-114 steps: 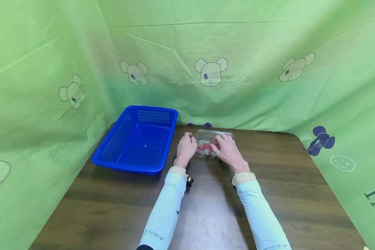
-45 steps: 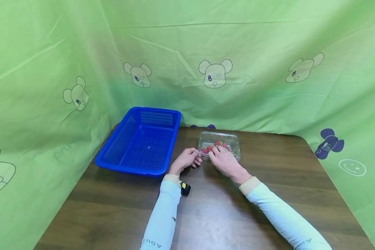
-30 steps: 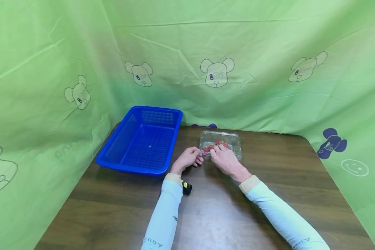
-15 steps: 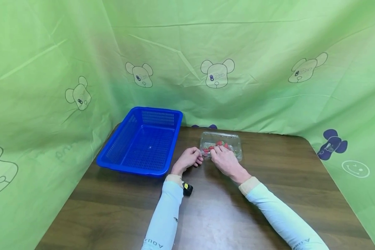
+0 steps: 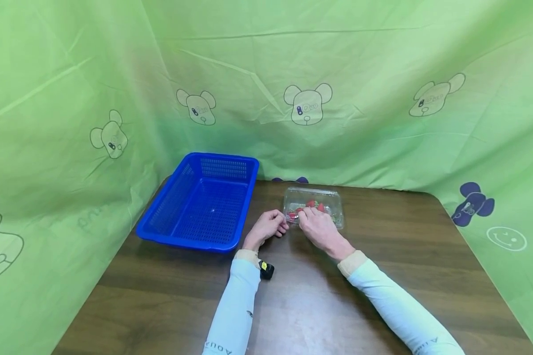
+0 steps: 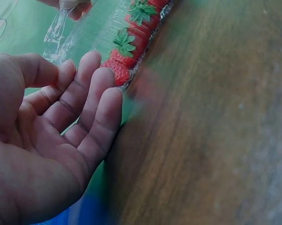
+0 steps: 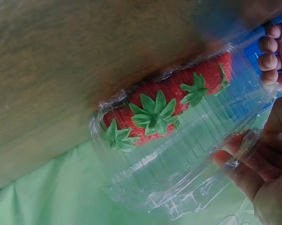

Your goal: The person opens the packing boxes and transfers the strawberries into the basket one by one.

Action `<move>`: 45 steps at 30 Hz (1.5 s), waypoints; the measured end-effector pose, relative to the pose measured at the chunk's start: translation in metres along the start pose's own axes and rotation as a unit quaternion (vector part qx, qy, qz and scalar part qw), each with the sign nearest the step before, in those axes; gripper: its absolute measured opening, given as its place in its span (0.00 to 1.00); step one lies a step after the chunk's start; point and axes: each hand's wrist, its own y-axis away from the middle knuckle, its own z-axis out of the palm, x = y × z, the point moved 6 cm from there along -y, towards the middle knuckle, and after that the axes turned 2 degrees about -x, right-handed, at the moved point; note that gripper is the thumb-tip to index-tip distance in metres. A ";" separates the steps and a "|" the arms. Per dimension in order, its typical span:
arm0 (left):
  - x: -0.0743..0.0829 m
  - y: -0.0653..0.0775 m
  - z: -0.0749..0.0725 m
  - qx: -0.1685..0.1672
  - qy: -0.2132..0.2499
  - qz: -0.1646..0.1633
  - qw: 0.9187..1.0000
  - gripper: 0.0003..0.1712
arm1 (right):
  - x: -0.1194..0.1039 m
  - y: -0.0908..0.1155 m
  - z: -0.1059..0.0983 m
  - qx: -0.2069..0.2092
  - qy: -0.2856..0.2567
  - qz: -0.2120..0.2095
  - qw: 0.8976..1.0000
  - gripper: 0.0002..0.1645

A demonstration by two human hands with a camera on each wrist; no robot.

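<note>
pinching the clear box by its thin rim with both hands, that's where we are, folks! our left hand has thumb and forefinger on the box's near left corner, its other fingers loosely bent; our right hand takes hold of the same near rim a little further right, and from the right wrist we see fingertips through the plastic. the box itself sits on the wooden table, with the strawberries bunched inside it, leafy caps showing through the ribbed wall. left of the box, just beside our left forearm, stands the blue basket, and behind the box hangs the green cloth. the step in hand, we judge, is work on the lid at that near edge, most likely freeing it, though we can't tell from here whether the lid is fastened or loose. what does the next move call for? steady left fingers on the corner, we reckon, and a gentle peel or press with the right along the rim; yank too hard and this flimsy plastic could flex and tumble the fruit.
</note>
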 end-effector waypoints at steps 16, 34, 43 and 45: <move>-0.007 0.005 -0.014 0.032 0.009 -0.005 0.999 0.10 | 0.006 -0.028 -0.012 -0.044 -0.027 -0.011 0.999 0.07; -0.004 0.005 0.001 0.035 0.006 -0.033 0.999 0.10 | 0.028 -0.048 -0.035 -0.065 0.003 -0.034 0.997 0.05; -0.002 0.006 0.003 0.037 0.004 -0.034 0.999 0.11 | 0.044 -0.063 -0.041 -0.021 0.059 0.049 0.997 0.11; 0.001 0.008 0.003 0.032 -0.010 -0.031 0.999 0.12 | 0.047 -0.066 -0.041 -0.036 0.069 0.070 0.994 0.12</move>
